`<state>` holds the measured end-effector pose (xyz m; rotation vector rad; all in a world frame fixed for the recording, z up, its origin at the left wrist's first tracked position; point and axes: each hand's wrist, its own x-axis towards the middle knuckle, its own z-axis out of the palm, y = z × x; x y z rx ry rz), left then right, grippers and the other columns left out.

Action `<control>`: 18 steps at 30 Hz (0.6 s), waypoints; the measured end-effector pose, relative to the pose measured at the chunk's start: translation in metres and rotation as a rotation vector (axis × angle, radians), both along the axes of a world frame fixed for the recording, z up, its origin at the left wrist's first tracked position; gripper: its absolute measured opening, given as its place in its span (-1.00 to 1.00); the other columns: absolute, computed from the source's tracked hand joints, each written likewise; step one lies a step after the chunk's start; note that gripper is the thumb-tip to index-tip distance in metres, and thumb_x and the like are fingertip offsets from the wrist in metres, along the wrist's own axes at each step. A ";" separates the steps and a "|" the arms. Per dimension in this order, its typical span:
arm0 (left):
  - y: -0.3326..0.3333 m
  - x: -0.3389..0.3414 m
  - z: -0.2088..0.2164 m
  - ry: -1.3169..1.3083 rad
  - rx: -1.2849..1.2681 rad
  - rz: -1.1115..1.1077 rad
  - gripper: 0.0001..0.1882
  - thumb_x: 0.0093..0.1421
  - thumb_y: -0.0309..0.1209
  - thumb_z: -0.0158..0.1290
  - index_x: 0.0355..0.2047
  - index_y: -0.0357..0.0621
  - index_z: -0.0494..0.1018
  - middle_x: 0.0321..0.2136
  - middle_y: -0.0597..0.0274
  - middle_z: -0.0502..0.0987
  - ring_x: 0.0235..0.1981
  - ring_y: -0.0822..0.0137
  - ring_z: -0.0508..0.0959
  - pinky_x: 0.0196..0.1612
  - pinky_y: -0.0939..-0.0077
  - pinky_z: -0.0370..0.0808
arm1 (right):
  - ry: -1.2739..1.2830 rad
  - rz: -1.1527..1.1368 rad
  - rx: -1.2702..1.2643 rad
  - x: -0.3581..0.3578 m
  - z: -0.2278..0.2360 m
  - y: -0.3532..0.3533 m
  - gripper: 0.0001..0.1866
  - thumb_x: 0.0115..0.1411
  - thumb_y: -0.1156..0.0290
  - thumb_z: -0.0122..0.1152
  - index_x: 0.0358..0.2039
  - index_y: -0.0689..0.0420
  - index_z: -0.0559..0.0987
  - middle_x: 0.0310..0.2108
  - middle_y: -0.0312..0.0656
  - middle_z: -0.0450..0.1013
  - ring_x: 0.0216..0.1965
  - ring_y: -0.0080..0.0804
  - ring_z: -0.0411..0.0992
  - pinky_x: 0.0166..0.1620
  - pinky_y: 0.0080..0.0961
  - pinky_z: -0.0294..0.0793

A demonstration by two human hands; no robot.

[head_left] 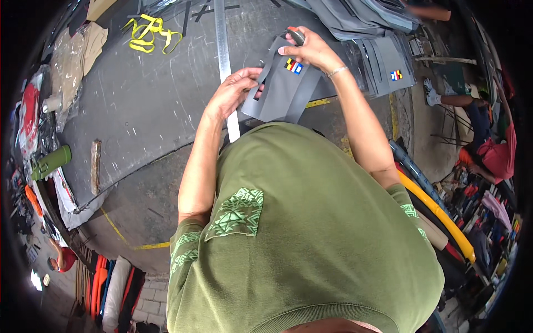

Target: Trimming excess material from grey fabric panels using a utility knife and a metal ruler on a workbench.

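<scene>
A grey fabric panel with slits and a small multicoloured patch is held up between both hands, close to my body at the table's near edge. My left hand grips its left edge, and some fingertips show through a slit. At the upper right, my right hand pinches the panel's top between thumb and fingers. That hand also holds a small dark tool with an orange-red end; its exact kind is hard to make out. A long metal ruler lies on the table beside my left hand.
The dark worktable carries a tangled yellow strap and a narrow wooden piece. Stacked grey panels lie at right, one with a similar patch. A green cylinder sits at left. Fabric rolls stand right; people are seated at both sides.
</scene>
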<state>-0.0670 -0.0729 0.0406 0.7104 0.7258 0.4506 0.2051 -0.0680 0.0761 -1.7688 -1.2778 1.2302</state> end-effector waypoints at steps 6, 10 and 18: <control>0.009 0.011 0.000 -0.177 -0.206 0.093 -0.44 0.48 -0.10 -0.13 0.16 -0.40 0.40 0.19 -0.02 0.40 -0.04 0.09 0.59 -0.03 0.25 0.64 | -0.010 -0.018 -0.032 0.011 0.017 -0.003 -0.43 0.02 0.30 0.59 -0.02 0.19 0.51 -0.46 -0.40 0.46 -0.62 -0.70 0.34 -0.58 -0.66 0.33; 0.010 0.027 -0.008 -0.036 -0.048 0.010 -0.47 0.51 -0.29 -0.13 0.41 -0.11 0.13 0.22 -0.01 0.38 0.00 0.09 0.59 -0.04 0.26 0.66 | 0.069 -0.036 -0.059 0.013 0.018 -0.007 -0.47 0.03 0.21 0.62 -0.07 0.20 0.58 -0.59 -0.44 0.40 -0.60 -0.72 0.33 -0.55 -0.69 0.32; 0.028 0.052 -0.010 0.023 -0.003 -0.177 -0.64 0.44 -0.29 0.09 0.17 -0.14 0.41 -0.28 0.34 0.56 -0.35 0.48 0.58 -0.33 0.54 0.60 | 0.049 0.056 -0.084 0.013 0.027 -0.006 -0.38 0.11 0.24 0.56 0.13 0.22 0.56 -0.58 -0.43 0.41 -0.61 -0.72 0.32 -0.53 -0.68 0.32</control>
